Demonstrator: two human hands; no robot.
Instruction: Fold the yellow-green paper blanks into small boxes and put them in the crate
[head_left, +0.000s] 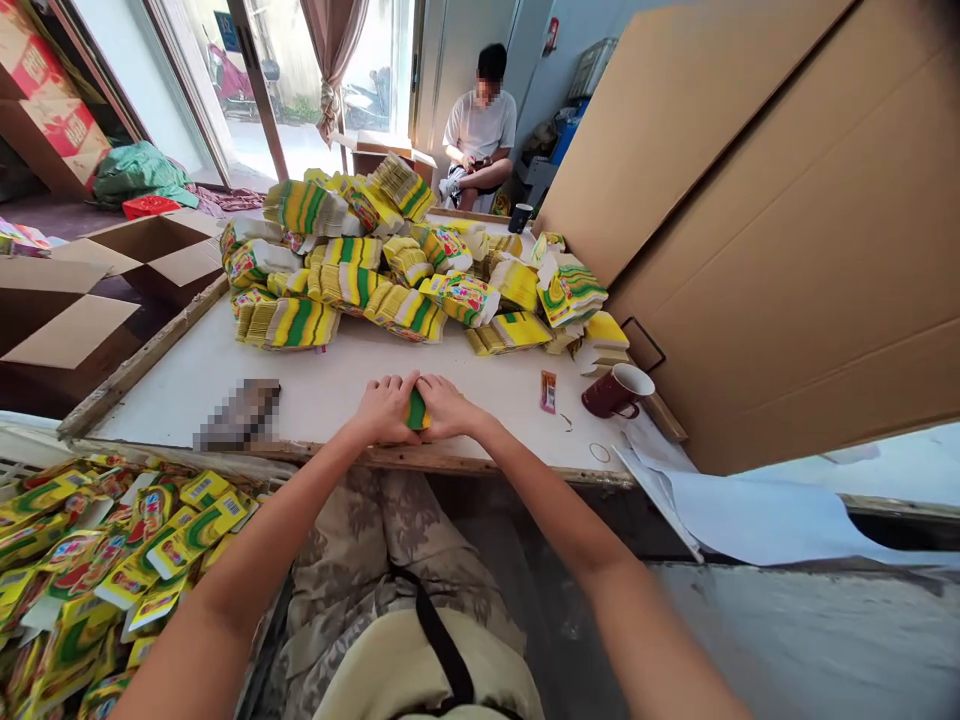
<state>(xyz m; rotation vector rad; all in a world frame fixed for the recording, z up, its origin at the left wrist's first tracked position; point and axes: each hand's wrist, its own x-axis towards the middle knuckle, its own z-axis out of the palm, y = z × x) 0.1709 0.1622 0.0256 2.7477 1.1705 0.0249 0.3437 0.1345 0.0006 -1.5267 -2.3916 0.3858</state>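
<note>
My left hand (388, 408) and my right hand (447, 406) meet at the near edge of the white table (352, 368). Between them they grip a small yellow and green carton (417, 410), mostly covered by my fingers. Whether it is one carton or a few pressed together I cannot tell. Beyond my hands lies a long heap of flat, bundled yellow and green cartons (345, 285). At my lower left, a crate holds many loose yellow packs (191, 535) with printed fronts.
A maroon mug (616, 391), a small orange packet (548, 391) and a rubber band (599, 453) lie on the right. Large cardboard sheets (787, 250) lean along that side. Open boxes (154, 245) stand at left. A person (480, 130) sits beyond the table.
</note>
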